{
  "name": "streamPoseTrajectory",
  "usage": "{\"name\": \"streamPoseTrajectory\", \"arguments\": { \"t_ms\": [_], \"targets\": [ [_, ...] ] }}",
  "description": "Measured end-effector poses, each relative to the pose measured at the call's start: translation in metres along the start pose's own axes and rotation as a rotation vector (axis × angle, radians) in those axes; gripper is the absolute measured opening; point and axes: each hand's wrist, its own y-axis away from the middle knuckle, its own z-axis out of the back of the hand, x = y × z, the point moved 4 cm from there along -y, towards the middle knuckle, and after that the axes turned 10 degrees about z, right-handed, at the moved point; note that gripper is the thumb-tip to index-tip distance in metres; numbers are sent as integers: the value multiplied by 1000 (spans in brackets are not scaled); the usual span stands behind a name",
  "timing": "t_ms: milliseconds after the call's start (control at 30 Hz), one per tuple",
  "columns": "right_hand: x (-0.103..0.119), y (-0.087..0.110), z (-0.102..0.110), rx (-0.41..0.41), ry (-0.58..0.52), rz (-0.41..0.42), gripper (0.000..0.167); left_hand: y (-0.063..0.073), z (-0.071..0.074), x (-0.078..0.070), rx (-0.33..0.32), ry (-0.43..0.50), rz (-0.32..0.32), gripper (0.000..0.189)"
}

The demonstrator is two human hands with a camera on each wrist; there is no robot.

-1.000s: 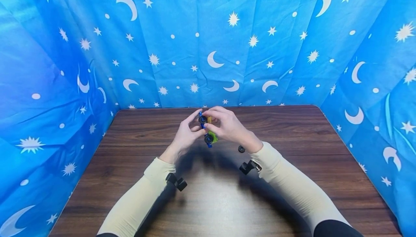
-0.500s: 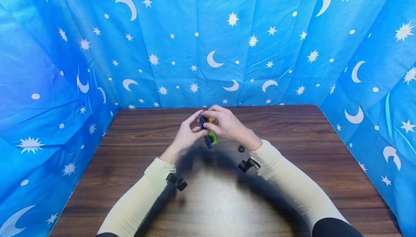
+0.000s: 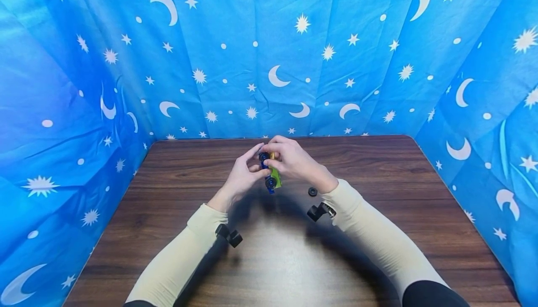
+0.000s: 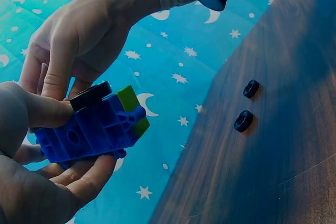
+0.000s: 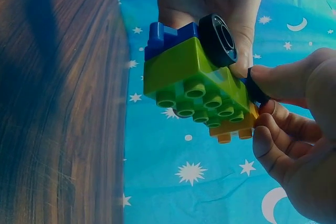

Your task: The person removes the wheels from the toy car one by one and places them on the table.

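Both hands hold a toy car of building blocks above the table. Its blue chassis [image 4: 94, 135] faces the left wrist camera, and a green block [image 5: 173, 74] with studs and a yellow block [image 5: 231, 127] are joined to it. My left hand [image 3: 241, 176] grips the car by its blue chassis. With thumb and fingers, my right hand [image 3: 296, 160] pinches a black wheel [image 5: 256, 88] at the side of the car, close to the yellow end. Another black wheel [image 5: 218, 39] sits on the same side, near the green end. Fingers partly cover the pinched wheel.
Two loose black wheels, a nearer wheel [image 4: 243, 121] and a farther wheel [image 4: 251, 88], lie on the brown wooden table [image 3: 378, 232]. A blue curtain [image 3: 235, 64] with moons and stars surrounds the table at the back and sides.
The toy car has tipped slightly and shifted a little down and right in the head view. Both hands keep their hold, the right fingers moving only a little at the wheel.
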Motion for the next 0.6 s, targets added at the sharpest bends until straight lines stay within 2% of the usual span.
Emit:
{"name": "streamPoseTrajectory", "arguments": {
  "t_ms": [167,333,467,600],
  "targets": [
    [1,-1,-1,-27,28,26,24,-1,0,1,-2,-10,14,80],
    [0,-2,-3,-46,58,47,19,-2,-2,2,3,-33,0,80],
    [-1,-3,-4,-22,56,20,18,-1,-4,2,8,-44,-8,80],
    [-2,-4,-3,41,58,-15,17,1,-5,1,20,-67,-7,82]
  ]
}}
